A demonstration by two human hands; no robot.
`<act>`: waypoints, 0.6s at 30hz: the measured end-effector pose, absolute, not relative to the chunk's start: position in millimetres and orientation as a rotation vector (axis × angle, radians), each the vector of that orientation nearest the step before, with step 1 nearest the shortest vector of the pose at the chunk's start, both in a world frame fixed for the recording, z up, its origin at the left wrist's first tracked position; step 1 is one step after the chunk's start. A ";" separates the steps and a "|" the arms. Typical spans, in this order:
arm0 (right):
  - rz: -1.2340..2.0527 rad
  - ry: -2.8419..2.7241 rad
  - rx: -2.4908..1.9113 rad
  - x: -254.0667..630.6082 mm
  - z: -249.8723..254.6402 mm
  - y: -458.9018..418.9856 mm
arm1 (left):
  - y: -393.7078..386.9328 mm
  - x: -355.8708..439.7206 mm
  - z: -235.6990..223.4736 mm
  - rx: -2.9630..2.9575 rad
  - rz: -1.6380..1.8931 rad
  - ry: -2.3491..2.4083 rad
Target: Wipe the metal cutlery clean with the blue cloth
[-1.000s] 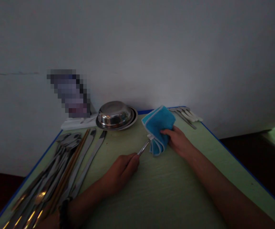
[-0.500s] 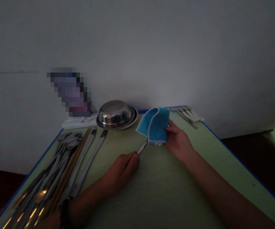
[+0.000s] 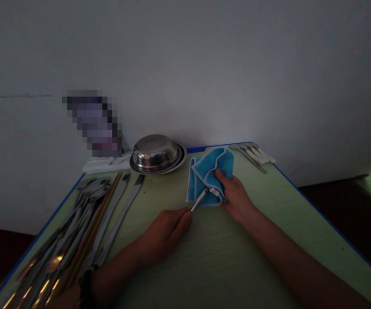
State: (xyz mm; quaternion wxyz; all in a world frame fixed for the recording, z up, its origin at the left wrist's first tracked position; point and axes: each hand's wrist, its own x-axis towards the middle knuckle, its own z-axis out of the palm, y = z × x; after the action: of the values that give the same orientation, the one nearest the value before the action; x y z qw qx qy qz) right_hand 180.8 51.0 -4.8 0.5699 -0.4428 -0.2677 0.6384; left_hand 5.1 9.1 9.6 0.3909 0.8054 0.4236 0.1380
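Note:
My left hand (image 3: 169,229) is closed around one end of a shiny metal utensil (image 3: 199,200), held slanting up and to the right over the table. Its far end disappears into a blue cloth (image 3: 201,182), so I cannot tell what kind of cutlery it is. The cloth has pale edging and a small white label, and hangs in folds. My right hand (image 3: 235,193) grips the cloth from the right side, thumb on top of the fabric.
On the left of the green table (image 3: 211,257) lie several metal spoons (image 3: 97,189), wooden chopsticks (image 3: 103,210) and two table knives (image 3: 124,214). An upturned steel bowl (image 3: 155,152) stands at the back. White-handled cutlery (image 3: 259,154) lies back right. A blurred-out panel (image 3: 97,124) leans against the wall.
My right hand has turned and refolded the cloth, its thumb now on top and the label showing. The cloth has dropped slightly around the utensil's end. My left hand has shifted slightly right.

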 end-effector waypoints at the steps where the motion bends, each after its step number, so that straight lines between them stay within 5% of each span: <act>1: 1.464 -0.660 -1.052 181.9 -5.4 51.8 | 9.6 4.8 9.3 2.027 0.360 1.074; 10: 1.066 -1.025 -1.223 212.8 -13.4 69.4 | 9.1 -1.2 -2.8 1.962 0.528 1.042; 18: 1.635 -0.577 -1.080 168.6 -8.7 42.4 | 8.6 3.8 2.3 2.005 0.447 1.101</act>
State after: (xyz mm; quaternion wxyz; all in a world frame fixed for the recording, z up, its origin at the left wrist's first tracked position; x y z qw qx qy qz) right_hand 168.6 42.4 -8.7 0.5221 -0.4510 -0.2409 0.6826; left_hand 3.8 8.6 2.3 0.3943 0.7905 0.4342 0.1763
